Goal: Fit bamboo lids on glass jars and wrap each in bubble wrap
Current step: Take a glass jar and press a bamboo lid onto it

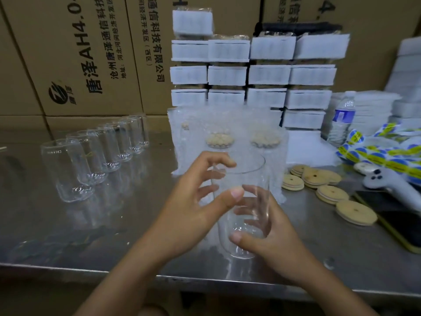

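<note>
We see one jar [245,179] dead centre, near the front edge of the tabletop [114,224], held in both hands, slightly tilted, open mouth up and away from us. Left hand [196,208] grips the upper half: thumb on the near wall, fingers [218,158] curled round the far side by the rim. Right hand [271,245] grips the lower half: thumb near the base, the other fingers curled behind and visible through the glass. We can't tell whether the base touches the tabletop. Just behind the jar lies a sheet of bubble wrap [193,124], rising at the back; two lidded jars [219,140] show blurred through it. Right of the sheet, loose lids [331,194] lie flat on the tabletop, some stacked, each with a small centre hole. A phone [396,215] lies face up beside the nearest lid, at the right edge. Left side: a row of empty jars [91,156] runs diagonally toward the back, well apart from the hands. Behind the wrap, foam packs [268,74] are stacked in columns. A bottle [342,119] stands right of them. Boxes [91,53] with printed lettering form the back wall.
</note>
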### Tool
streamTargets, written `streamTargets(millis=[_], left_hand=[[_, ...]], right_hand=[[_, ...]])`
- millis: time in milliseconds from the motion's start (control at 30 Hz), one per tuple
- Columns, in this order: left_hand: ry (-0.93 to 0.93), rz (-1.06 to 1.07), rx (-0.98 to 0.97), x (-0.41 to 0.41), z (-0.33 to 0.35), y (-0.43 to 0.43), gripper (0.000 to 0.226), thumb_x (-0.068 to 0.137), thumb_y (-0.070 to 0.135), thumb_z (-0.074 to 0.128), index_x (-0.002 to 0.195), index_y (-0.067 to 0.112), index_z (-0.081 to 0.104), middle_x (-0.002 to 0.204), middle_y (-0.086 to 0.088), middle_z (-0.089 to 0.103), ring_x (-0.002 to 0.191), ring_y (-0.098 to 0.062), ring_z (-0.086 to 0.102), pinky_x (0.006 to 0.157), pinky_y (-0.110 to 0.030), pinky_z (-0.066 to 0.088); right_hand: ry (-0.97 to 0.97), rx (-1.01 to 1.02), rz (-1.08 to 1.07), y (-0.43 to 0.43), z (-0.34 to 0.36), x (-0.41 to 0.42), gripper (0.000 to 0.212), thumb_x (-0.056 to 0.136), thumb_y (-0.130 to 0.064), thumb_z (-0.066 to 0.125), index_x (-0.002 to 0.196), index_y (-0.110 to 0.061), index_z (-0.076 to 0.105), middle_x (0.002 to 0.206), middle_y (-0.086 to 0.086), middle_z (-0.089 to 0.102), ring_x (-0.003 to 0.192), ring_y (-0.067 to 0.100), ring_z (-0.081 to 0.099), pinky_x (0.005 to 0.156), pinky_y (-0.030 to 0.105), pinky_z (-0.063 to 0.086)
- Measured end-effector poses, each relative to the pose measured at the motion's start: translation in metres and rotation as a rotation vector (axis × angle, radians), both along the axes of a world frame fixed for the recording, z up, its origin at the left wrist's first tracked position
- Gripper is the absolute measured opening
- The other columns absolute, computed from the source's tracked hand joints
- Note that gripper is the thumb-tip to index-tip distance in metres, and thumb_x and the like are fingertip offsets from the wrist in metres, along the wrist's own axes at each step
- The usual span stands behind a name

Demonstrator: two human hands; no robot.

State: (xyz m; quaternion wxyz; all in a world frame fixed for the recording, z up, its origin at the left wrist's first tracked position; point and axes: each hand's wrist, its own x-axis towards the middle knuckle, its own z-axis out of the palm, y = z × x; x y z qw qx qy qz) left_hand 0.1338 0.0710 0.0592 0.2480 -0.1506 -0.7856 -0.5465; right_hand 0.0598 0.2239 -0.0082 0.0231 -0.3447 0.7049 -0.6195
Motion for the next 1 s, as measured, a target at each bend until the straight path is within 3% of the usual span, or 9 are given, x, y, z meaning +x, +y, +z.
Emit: streamTargets(millis=[67,167,267,367,467,567,667,833,1000], left_hand=[[-0.038,-0.063,0.105,-0.013,-0.009,0.011,0.064,0.063,0.058,0.075,0.117,0.056,0.04,0.136,0.018,0.048,0.123,0.002,0.05,0.1,-0.026,0.044],[-0.168,-0.119,0.153,-0.032,-0.03,0.029,0.104,0.038,0.078,0.075,0.126,0.061,0.022,0.144,0.014,0.039,0.126,0.003,0.047,0.107,-0.027,0.039],[-0.325,-0.201,0.271,-0.048,-0.053,0.041,0.12,0.029,0.072,0.083,0.134,0.045,0.031,0.141,0.005,0.047,0.126,-0.007,0.05,0.1,-0.027,0.047],[-0.369,-0.232,0.308,-0.059,-0.067,0.047,0.099,0.042,0.051,0.088,0.129,0.043,0.042,0.132,0.007,0.055,0.123,-0.008,0.054,0.094,-0.025,0.05],[-0.352,-0.207,0.33,-0.063,-0.075,0.054,0.089,0.05,0.042,0.082,0.13,0.043,0.042,0.13,0.007,0.057,0.121,-0.004,0.054,0.091,-0.022,0.051],[-0.313,-0.164,0.383,-0.063,-0.08,0.057,0.086,0.052,0.041,0.079,0.13,0.039,0.043,0.127,0.004,0.059,0.119,-0.006,0.056,0.093,-0.026,0.051],[-0.281,-0.132,0.361,-0.065,-0.082,0.056,0.083,0.053,0.043,0.078,0.129,0.041,0.044,0.123,0.008,0.062,0.115,-0.004,0.059,0.092,-0.028,0.051],[-0.25,-0.103,0.342,-0.067,-0.082,0.054,0.077,0.055,0.047,0.076,0.126,0.048,0.045,0.12,0.01,0.062,0.112,-0.003,0.059,0.083,-0.021,0.052],[-0.245,-0.042,0.356,-0.067,-0.081,0.053,0.068,0.053,0.054,0.075,0.115,0.06,0.047,0.119,0.007,0.058,0.108,-0.002,0.06,0.081,-0.023,0.053]], right_hand=[[-0.002,-0.067,-0.073,0.009,-0.001,-0.003,0.083,0.049,-0.051,0.079,0.123,-0.04,0.044,0.11,-0.016,0.062,0.106,0.002,0.06,0.091,0.027,0.046],[-0.042,-0.169,-0.156,0.016,-0.003,-0.01,0.089,0.043,-0.061,0.081,0.121,-0.038,0.044,0.113,-0.008,0.06,0.103,0.006,0.062,0.088,0.03,0.049],[-0.047,-0.187,-0.208,0.021,-0.009,-0.018,0.088,0.041,-0.063,0.081,0.118,-0.041,0.044,0.115,-0.006,0.058,0.104,0.005,0.061,0.088,0.031,0.052],[-0.034,-0.188,-0.234,0.022,-0.018,-0.024,0.078,0.046,-0.047,0.079,0.116,-0.042,0.044,0.116,-0.005,0.058,0.103,0.002,0.061,0.094,0.038,0.051],[-0.036,-0.203,-0.242,0.02,-0.024,-0.028,0.081,0.043,-0.044,0.083,0.115,-0.045,0.045,0.116,-0.003,0.061,0.103,0.007,0.063,0.089,0.033,0.052],[-0.028,-0.189,-0.227,0.018,-0.027,-0.031,0.082,0.044,-0.043,0.085,0.115,-0.054,0.044,0.116,-0.006,0.061,0.104,0.006,0.063,0.082,0.025,0.053],[-0.026,-0.178,-0.196,0.018,-0.027,-0.031,0.081,0.045,-0.043,0.085,0.111,-0.063,0.043,0.117,-0.011,0.059,0.11,0.006,0.06,0.087,0.033,0.054],[-0.034,-0.099,-0.137,0.019,-0.024,-0.028,0.088,0.052,-0.042,0.082,0.121,-0.061,0.032,0.121,-0.021,0.054,0.12,0.0,0.052,0.103,0.04,0.046],[-0.064,-0.026,-0.186,0.018,-0.018,-0.021,0.091,0.051,-0.037,0.081,0.126,-0.051,0.031,0.126,-0.014,0.045,0.12,0.002,0.05,0.107,0.043,0.04]])
